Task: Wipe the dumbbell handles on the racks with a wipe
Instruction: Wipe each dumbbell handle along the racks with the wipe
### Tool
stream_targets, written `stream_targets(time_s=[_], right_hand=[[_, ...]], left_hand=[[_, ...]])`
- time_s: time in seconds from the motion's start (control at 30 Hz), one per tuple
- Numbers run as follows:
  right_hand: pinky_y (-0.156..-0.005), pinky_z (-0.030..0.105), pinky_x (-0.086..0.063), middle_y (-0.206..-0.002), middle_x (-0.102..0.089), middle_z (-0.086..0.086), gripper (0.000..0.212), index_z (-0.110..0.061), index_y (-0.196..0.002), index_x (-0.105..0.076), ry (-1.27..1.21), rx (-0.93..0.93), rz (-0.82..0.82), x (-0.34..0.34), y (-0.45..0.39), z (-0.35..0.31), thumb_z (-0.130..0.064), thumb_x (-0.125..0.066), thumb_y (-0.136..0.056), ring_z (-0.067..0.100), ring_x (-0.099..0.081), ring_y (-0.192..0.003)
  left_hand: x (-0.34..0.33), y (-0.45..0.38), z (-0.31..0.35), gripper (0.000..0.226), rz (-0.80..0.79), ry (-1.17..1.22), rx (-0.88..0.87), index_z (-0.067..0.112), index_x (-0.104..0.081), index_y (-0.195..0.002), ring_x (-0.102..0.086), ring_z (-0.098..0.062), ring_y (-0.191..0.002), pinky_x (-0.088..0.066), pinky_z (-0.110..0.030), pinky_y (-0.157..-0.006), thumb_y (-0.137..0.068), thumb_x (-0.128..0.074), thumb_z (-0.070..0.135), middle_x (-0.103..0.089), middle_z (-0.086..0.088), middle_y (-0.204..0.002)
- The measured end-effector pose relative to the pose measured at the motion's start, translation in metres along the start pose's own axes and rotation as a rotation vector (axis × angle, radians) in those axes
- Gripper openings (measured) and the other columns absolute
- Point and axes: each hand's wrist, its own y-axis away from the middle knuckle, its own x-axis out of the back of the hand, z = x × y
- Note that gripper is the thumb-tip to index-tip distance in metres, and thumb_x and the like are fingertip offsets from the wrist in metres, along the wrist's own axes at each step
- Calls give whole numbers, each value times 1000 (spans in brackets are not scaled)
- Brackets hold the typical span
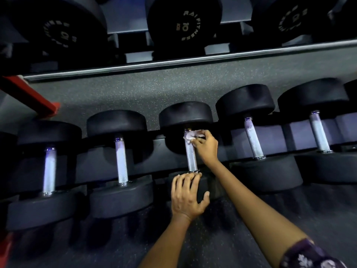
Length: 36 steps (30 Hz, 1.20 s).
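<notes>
Several black dumbbells with knurled steel handles lie side by side on the lower rack. My right hand pinches a small white wipe against the far end of the middle dumbbell's handle, just below its far head. My left hand rests over the near head of the same dumbbell, fingers curled over its top edge and thumb on its side.
Neighbouring handles stand left and right of the middle one. An upper shelf rail carries larger dumbbells marked 10. A red frame strut runs at the left. Speckled rubber flooring lies below.
</notes>
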Motion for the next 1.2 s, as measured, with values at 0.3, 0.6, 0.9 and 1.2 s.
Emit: stream_targets(time_s=[0.3,0.6,0.9,1.2], right_hand=[[-116,39,-12,-139,-46,14,53,-7,-139,-38,213,-185,-287,-13,4,-6,-28,-52,-92,31,-33,-135],[-61,23,-29,-78,-52,12,30,8,-84,-64,205,-160,-236,-7,-14,-3,-12,-44,-94,18,-48,-80],[-57,25,-36,-69,-52,7,35,2,-71,-58,63,-367,-184,-11,-26,4,-20,-47,-96,15,-49,-63],[-34,16,-32,-43,-49,-1,32,-14,-66,-41,-512,-593,-450,2,-31,5,-25,-22,-89,11,-44,-31]], left_hand=[[1,-1,-1,46,11,8,1,14,-54,-118,-54,-23,-97,-40,-41,-95,-83,-48,44,-66,-8,-104],[-1,-1,-2,46,19,3,-7,15,-54,-119,-54,-23,-96,-41,-42,-94,-85,-45,45,-66,-8,-103],[1,-1,0,46,23,14,-10,16,-54,-118,-54,-23,-95,-40,-40,-94,-82,-48,43,-66,-7,-103],[0,-1,-1,46,12,24,-14,15,-55,-119,-57,-24,-94,-43,-42,-92,-83,-49,43,-66,-6,-104]])
